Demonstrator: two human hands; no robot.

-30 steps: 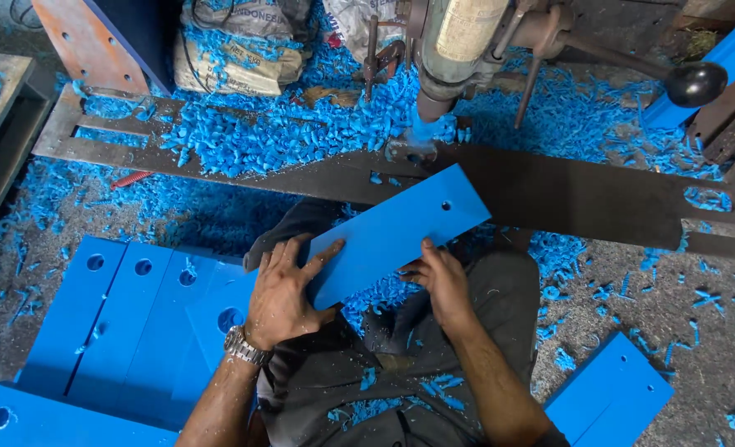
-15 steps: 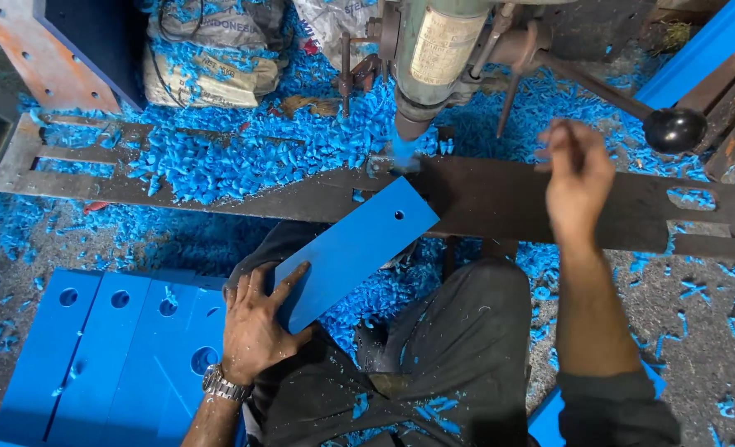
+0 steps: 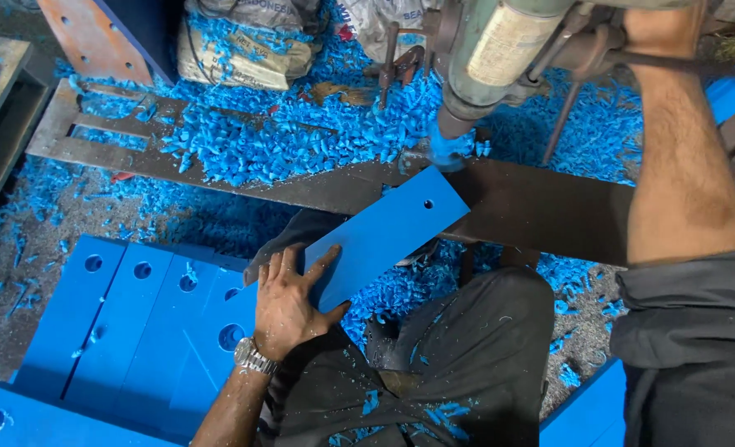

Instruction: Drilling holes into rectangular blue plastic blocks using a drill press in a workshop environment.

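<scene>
the left hand (image 3: 289, 300) lies flat on the near end of a plate (image 3: 388, 233) whose far end rests on a metal bar (image 3: 541, 207), directly under the drill spindle (image 3: 454, 124). a stack of drilled plates (image 3: 127, 323) lies to the left of the hand, on the floor. the right hand (image 3: 661, 21) is raised at the far right, on the feed lever (image 3: 682, 64), with shavings (image 3: 301, 124) heaped behind the bar.
</scene>
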